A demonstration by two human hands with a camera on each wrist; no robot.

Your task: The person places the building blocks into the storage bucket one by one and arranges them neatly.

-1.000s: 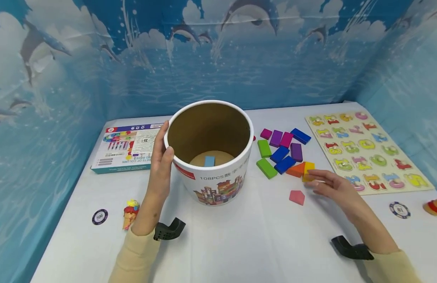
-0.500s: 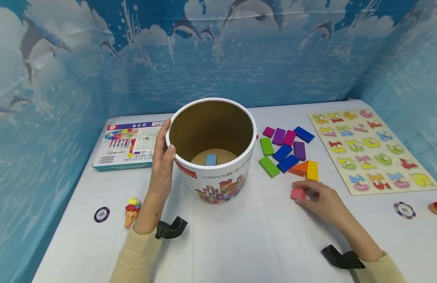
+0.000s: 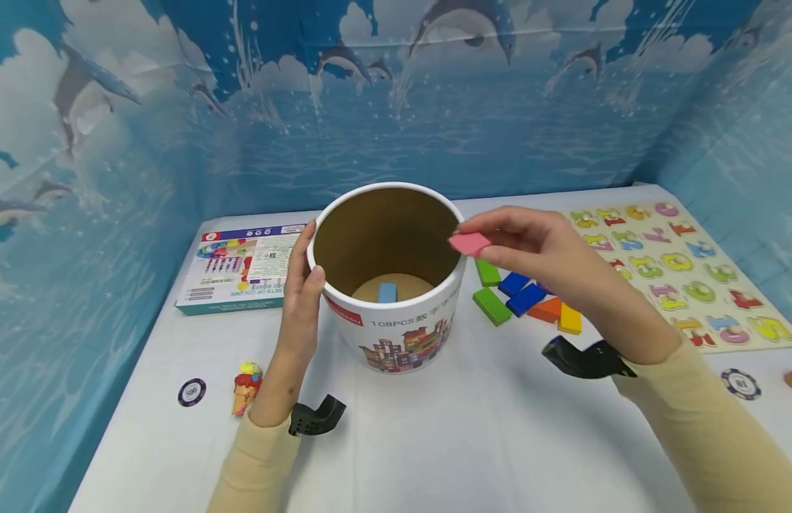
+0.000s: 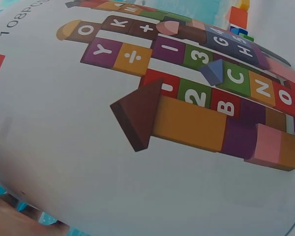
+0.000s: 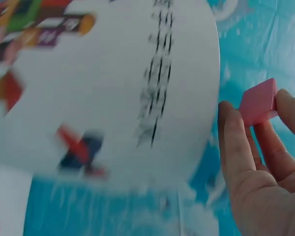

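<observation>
108PCS bucket [image 3: 396, 335], printed, upright; left hand [image 3: 299, 306] clasps its left side, presumably to steady it. Light-blue block [image 3: 387, 293], on the bucket's floor. Pink block [image 3: 470, 244], by the right rim, pinched between thumb and fingertips of the right hand [image 3: 524, 239], a hold likely suiting its smallness; plain-coloured, flat-faced, crisp-edged, one end seemingly pointed.

On your white table [image 3: 434, 442]: bucket [image 3: 389, 318], centre; box [image 3: 235, 274], left; blocks [image 3: 492, 306] and number board [image 3: 691, 273], right; chip [image 3: 192, 392] and ice-cream toy [image 3: 245, 390], lower left.
</observation>
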